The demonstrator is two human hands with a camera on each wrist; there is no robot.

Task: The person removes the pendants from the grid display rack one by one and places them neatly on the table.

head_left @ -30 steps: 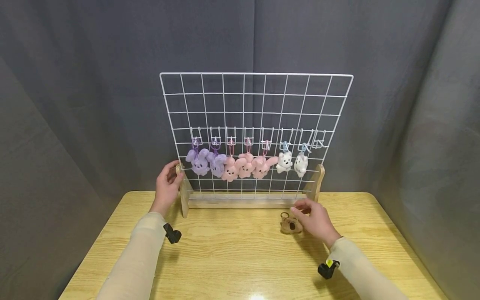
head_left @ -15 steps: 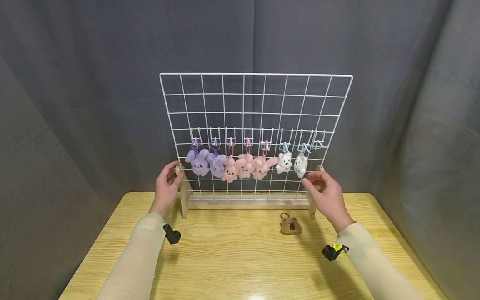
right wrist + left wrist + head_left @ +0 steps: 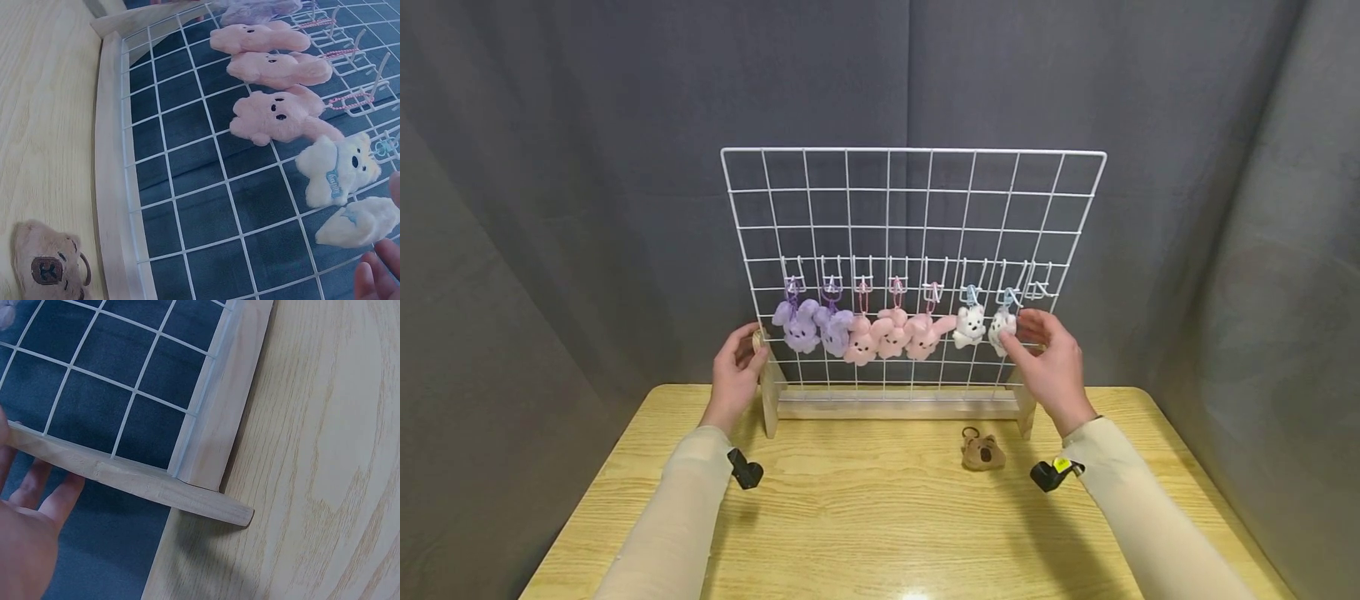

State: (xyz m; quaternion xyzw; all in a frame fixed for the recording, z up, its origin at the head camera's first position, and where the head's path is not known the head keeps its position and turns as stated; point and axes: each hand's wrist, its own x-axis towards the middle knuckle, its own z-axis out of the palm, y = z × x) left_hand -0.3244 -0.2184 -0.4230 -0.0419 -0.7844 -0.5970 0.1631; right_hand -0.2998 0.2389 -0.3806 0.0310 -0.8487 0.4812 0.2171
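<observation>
A white wire grid rack (image 3: 820, 196) stands on the table, held by wooden side legs. My left hand (image 3: 735, 373) grips its left wooden leg (image 3: 125, 475), the fingers passing behind the wood in the left wrist view. At the right end of a hanging row, my right hand (image 3: 1051, 358) pinches the last white plush keychain (image 3: 357, 224), thumb on one side and fingers on the other. Beside it hangs another white plush keychain (image 3: 337, 169), a bear with a blue tag. A brown plush keychain (image 3: 982, 453) with a dark ring lies on the table.
Several pink plush keychains (image 3: 892, 332) and two purple ones (image 3: 797, 325) hang further left on hooks. A bare hook (image 3: 1037, 290) sits at the far right of the grid. Grey curtains (image 3: 625, 167) surround the wooden table (image 3: 850, 517).
My right hand has left the brown plush keychain on the table and risen to the rightmost white one. My left hand stays on the leg.
</observation>
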